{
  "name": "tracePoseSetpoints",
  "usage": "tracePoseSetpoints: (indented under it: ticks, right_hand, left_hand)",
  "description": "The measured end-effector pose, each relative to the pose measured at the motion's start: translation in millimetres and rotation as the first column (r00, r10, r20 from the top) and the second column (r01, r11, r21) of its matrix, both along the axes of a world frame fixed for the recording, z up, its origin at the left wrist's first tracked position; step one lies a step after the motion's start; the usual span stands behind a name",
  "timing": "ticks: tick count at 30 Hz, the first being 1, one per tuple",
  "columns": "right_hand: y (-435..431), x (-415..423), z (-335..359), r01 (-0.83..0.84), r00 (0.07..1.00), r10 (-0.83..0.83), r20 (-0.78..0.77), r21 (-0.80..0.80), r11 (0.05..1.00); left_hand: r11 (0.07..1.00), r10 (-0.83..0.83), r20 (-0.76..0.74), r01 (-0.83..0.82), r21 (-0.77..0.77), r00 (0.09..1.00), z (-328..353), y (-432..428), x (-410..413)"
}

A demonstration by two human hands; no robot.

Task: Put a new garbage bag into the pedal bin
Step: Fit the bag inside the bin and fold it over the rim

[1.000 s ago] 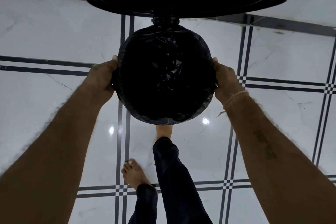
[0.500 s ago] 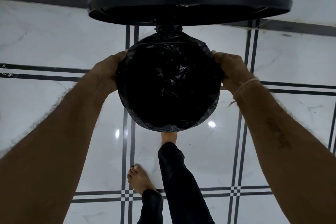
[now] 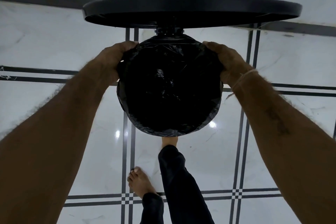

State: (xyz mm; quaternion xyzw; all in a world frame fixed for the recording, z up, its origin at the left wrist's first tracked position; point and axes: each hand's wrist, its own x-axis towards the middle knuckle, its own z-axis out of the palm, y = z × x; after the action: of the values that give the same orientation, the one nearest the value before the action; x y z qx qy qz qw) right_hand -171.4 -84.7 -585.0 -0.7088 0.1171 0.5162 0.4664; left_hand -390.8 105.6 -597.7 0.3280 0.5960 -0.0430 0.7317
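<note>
While we stood over the bin with its lid tipped up at the far side, the bag already sat inside it, its mouth folded out over the rim as far round as we could see. Our left hand and right hand were apart, one on each side of the rim's far half, each with fingers curled over the edge and clamped on the bag's plastic. We judged the step in hand to be the final fitting: drawing the fold snug and even. The next move, as we read it, called for easing the plastic down at the back without tearing it, then letting go with both hands and lifting the foot so the lid could drop. That foot reached under the bin's near edge, presumably onto the pedal, but the pedal itself was hidden. The bin's body was hidden too, since we looked straight down into it; only a bit showed at the back, below the lid. Inside, the bag was so dark that we could not tell whether it reached the bottom or lay bunched. Our fingertips were out of sight behind the rim.
</note>
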Motion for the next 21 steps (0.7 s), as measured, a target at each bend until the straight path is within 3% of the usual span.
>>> tracePoseSetpoints:
  ticks: [4,9,13,21]
  right_hand:
    - [3,8,-7,-0.032,0.998,0.031,-0.046,-0.023,0.999]
    - [6,18,-11,-0.107,0.990,0.110,-0.089,0.037,0.994]
    - [14,17,-11,-0.200,0.973,0.212,-0.095,0.120,0.972]
    - [31,24,-22,-0.320,0.945,0.321,-0.057,0.032,0.947]
  left_hand:
    - [0.995,-0.060,-0.005,0.059,-0.084,0.998,-10,10,1]
    - [0.998,-0.065,-0.002,0.065,-0.015,0.998,-17,11,1]
    - [0.995,-0.099,0.087,0.101,-0.023,0.991,-13,10,6]
    - [0.972,-0.212,0.034,0.214,-0.092,0.977,-20,21,14]
